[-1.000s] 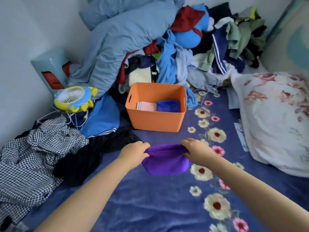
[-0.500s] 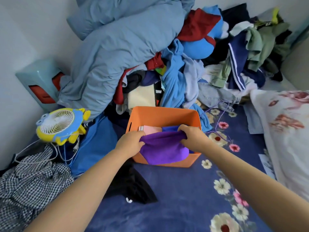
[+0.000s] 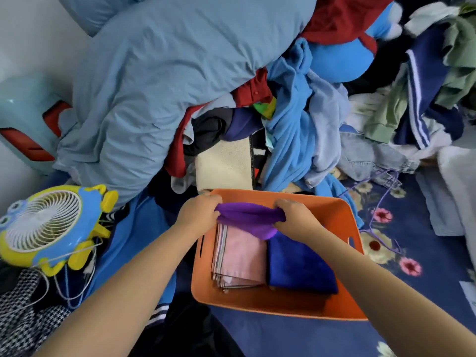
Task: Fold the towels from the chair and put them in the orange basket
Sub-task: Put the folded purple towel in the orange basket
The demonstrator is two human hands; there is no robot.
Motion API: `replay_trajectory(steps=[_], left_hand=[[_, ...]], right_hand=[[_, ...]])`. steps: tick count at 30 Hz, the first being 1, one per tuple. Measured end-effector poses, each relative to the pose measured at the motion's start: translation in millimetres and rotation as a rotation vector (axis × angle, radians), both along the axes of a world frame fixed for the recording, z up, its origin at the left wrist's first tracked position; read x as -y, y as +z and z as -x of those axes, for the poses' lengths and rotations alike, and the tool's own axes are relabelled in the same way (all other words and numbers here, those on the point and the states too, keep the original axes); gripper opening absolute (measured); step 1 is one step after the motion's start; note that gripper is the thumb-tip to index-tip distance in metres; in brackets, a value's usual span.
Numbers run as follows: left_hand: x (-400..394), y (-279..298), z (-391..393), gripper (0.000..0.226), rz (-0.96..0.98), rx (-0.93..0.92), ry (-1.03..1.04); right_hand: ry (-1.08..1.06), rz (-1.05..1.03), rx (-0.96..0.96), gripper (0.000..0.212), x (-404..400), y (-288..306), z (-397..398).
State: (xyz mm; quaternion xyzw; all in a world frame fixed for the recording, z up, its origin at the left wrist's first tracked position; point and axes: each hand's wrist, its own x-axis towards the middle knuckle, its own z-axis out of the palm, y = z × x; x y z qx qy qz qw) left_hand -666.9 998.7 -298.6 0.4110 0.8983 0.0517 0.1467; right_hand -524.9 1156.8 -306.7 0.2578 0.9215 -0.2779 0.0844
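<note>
- Step in hand, as I judge it: placing a folded towel into the basket
- Left hand (image 3: 199,213) pinches the left end of the purple towel (image 3: 248,219); fingers curled into the cloth
- Right hand (image 3: 293,216) grips the right end the same way; the two hands are apart, with the towel bunched and stretched between them
- Purple towel hangs inside the orange basket (image 3: 345,217), toward its far wall, its lower edge over the far ends of the two towels below; whether it touches them I cannot tell
- Pink towel (image 3: 239,256) lies folded flat on the left of the basket floor, dark blue towel (image 3: 298,264) folded just beside it on the right, touching
- Basket sits on a bed with a blue flowered sheet (image 3: 412,300), a heap of clothes (image 3: 296,119) behind it, a small fan (image 3: 43,228) to the left
- The chair is not something I can make out
- Next move likely calls for lowering the purple towel onto the stack, keeping the fold from springing open, then letting go with both hands
</note>
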Motion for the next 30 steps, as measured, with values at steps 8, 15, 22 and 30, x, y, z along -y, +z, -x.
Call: replay_trajectory(steps=[8,15,22,30], left_hand=[[-11,-81,-4,0.031,0.358,-0.111,-0.348],[-11,-141,-42,0.037,0.889,0.027,-0.468],[-8,-139,-41,0.032,0.865,0.006,-0.383],[10,-103,-6,0.026,0.016,-0.458,-0.115]], right_hand=[[0.127,0.005,0.082,0.03,18,-102,-7],[0.317,-0.079,0.419,0.038,54,-165,-15],[0.45,-0.054,0.483,0.036,45,-170,-14],[-0.535,0.253,0.114,0.062,30,-158,25]])
